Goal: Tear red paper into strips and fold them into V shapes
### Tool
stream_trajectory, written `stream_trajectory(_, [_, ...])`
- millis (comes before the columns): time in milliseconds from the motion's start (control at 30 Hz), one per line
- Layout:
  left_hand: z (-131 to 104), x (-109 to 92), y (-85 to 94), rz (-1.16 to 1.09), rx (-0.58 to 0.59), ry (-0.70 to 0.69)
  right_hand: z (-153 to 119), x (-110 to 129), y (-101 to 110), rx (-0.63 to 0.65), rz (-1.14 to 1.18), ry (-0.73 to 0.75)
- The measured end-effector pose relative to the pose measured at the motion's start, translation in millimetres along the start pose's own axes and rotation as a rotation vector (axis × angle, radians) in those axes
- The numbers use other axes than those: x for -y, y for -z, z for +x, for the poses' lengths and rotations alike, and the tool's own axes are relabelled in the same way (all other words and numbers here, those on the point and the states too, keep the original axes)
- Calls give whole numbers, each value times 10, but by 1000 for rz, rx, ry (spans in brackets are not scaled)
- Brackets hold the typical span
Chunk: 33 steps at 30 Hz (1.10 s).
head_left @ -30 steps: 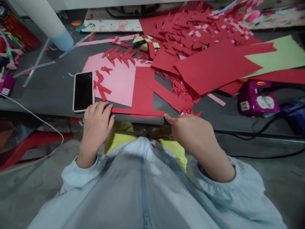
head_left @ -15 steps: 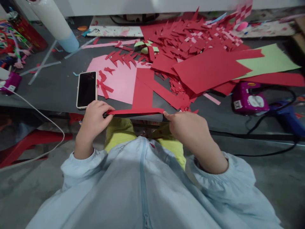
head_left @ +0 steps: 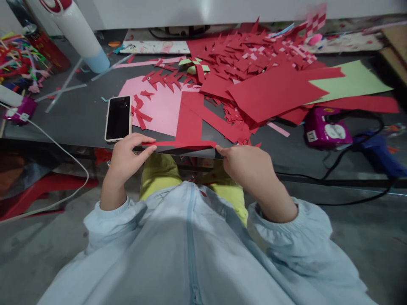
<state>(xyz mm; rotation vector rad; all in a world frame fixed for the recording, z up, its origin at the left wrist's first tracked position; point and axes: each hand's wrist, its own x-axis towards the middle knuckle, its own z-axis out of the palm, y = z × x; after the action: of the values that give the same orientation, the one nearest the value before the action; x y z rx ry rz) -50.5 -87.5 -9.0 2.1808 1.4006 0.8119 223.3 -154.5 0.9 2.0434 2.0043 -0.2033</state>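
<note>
A narrow red paper strip (head_left: 182,144) stretches between both hands along the table's front edge. My left hand (head_left: 124,160) has its left end between thumb and fingers. At the right end, my right hand (head_left: 248,164) is closed in a pinch on the strip, its other fingers curled under. Just behind the strip lies a wider red paper piece (head_left: 190,116), partly over a pink paper sheet (head_left: 162,114). Beside my left hand rests a phone (head_left: 118,118) with a dark screen. Small cut red paper pieces (head_left: 140,111) lie on the pink sheet.
A heap of red cut paper (head_left: 235,53) fills the back, with large red sheets (head_left: 276,91) and a green sheet (head_left: 356,80) at right. Nearby are a purple box (head_left: 327,129), a blue glue gun (head_left: 378,154) with a black cord, and a white bottle (head_left: 78,36) at left.
My left thumb and fingertips have moved a little right along the strip. The right hand keeps its pinch. The whole view has shifted slightly.
</note>
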Motion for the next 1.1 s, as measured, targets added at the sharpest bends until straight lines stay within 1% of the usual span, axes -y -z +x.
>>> stream_trajectory(100, [13,-17,-27,-86,-87,-20,-5,-12,-13,-21,5,-5])
stream_trajectory(300, [92,-42,-157,-427,-230,30,32,-75,-37,-52,53,-6])
stream_trajectory(433, [155,-84,-196,-491,-282,-31,47,-190,-52,-90,131,61])
stream_trajectory(500, [168,-124,-180,-473,-276,-88,40,-244,-27,-188,222,109])
stream_trajectory(567, [166,-177,-152,-441,-259,-157,26,-267,29,-329,322,177])
stream_trajectory(633, [150,-237,-126,-422,-247,-237,14,-249,109,-444,409,297])
stream_trajectory(700, [123,-298,-112,-414,-228,-313,12,-199,191,-480,491,445])
stream_trajectory(800, [67,-376,-108,-400,-162,-387,27,-112,277,-423,650,628])
stream_trajectory(900, [8,-428,-109,-395,-94,-404,42,-52,292,-329,824,725])
stream_trajectory(1000, [-33,-452,-109,-377,-46,-382,43,-25,250,-293,964,721])
stream_trajectory(1100, [-57,-462,-126,-357,-11,-326,29,-21,180,-282,1040,660])
